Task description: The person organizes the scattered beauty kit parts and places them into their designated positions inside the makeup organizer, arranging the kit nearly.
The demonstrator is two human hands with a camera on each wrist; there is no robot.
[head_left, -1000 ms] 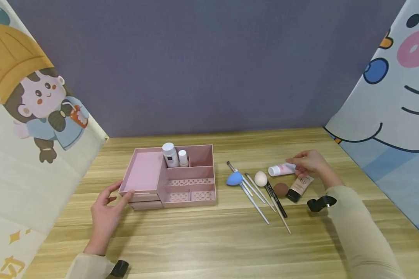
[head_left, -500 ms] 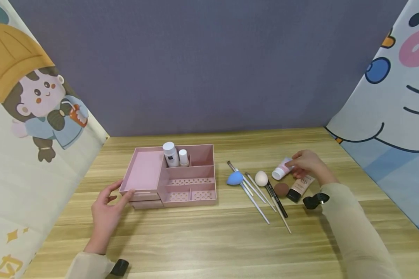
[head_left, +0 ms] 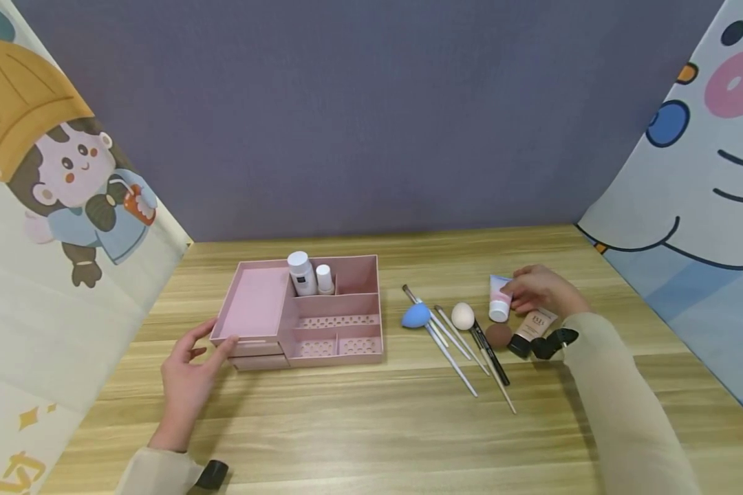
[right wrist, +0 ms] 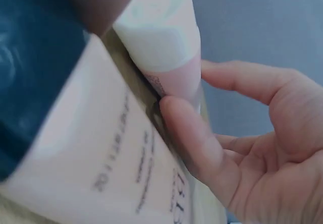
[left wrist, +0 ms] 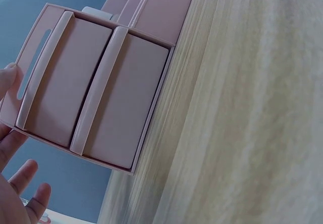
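Observation:
A white-and-pink squeeze tube point(head_left: 499, 298) stands cap-down or nearly so, its white cap toward me; my right hand point(head_left: 540, 289) pinches its side. The right wrist view shows a fingertip and thumb against the tube's pink band point(right wrist: 182, 80). Just below lies a beige cosmetic tube point(head_left: 537, 324) with a black cap. At the left, my left hand point(head_left: 188, 375) holds the front left corner of a pink makeup organizer point(head_left: 254, 302), thumb on the front and forefinger at the side. In the left wrist view two drawer fronts point(left wrist: 65, 77) of it are shut.
A white bottle point(head_left: 303, 273) and a smaller white-capped bottle point(head_left: 325, 280) stand in the organizer's back compartment. Between organizer and right hand lie several makeup brushes point(head_left: 458, 371), a blue sponge point(head_left: 416, 315), a cream sponge point(head_left: 463, 316), a brown sponge point(head_left: 499, 336) and a black pen-like stick point(head_left: 495, 361).
My right hand has turned the squeeze tube, so its cap swung from pointing left to pointing toward me, and has shifted slightly left. The left hand and organizer have stayed put.

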